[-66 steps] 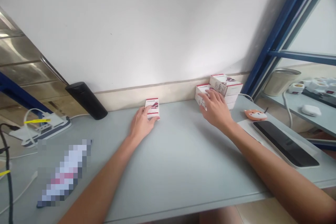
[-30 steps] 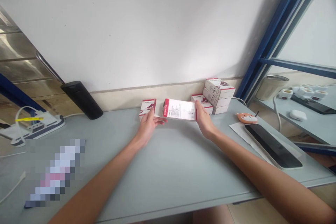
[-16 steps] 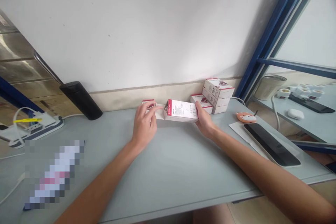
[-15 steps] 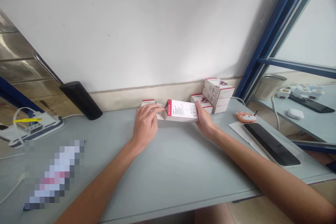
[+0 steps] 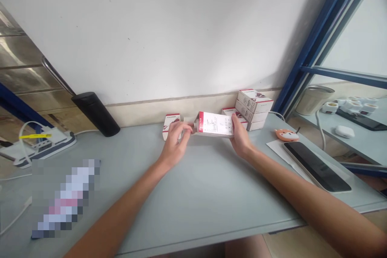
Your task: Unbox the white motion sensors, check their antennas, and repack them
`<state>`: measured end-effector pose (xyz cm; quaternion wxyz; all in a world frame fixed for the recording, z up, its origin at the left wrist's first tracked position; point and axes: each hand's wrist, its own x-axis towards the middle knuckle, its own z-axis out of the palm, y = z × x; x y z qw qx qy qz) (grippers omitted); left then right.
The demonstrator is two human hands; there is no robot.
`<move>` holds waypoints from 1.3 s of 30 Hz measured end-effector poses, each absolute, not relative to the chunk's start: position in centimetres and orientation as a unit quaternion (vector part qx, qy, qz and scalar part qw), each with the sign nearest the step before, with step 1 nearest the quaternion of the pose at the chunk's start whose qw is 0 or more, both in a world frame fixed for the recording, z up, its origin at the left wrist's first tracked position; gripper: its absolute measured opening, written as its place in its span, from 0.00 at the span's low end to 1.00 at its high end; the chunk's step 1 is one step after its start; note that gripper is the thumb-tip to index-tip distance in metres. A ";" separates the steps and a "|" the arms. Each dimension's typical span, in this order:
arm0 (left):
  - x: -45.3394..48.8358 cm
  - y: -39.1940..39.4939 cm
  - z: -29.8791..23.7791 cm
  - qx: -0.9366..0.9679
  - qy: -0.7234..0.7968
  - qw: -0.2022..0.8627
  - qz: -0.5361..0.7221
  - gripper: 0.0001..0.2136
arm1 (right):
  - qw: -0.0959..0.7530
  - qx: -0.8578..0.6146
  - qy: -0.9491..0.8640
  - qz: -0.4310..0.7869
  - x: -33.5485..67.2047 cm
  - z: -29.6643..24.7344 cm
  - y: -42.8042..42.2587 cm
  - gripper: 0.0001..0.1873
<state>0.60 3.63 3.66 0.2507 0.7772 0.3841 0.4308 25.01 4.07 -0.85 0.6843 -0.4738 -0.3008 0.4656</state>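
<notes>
Near the back of the grey desk (image 5: 208, 193), the right hand (image 5: 241, 141) presses fingers and thumb around the right end of a white-and-red box (image 5: 214, 124) held just above the desktop. The left hand (image 5: 174, 145) curls its fingers (image 5: 185, 128) at the box's left end; whether they pinch it, I cannot tell. A smaller box (image 5: 169, 125) stands behind them, and a stack of boxes (image 5: 254, 107) rises right of center.
</notes>
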 end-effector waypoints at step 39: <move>0.6 5.1 0.4 0.851 0.384 0.081 0.349 0.13 | 0.611 -0.525 -0.577 0.133 26.2 3.1 1.2 0.26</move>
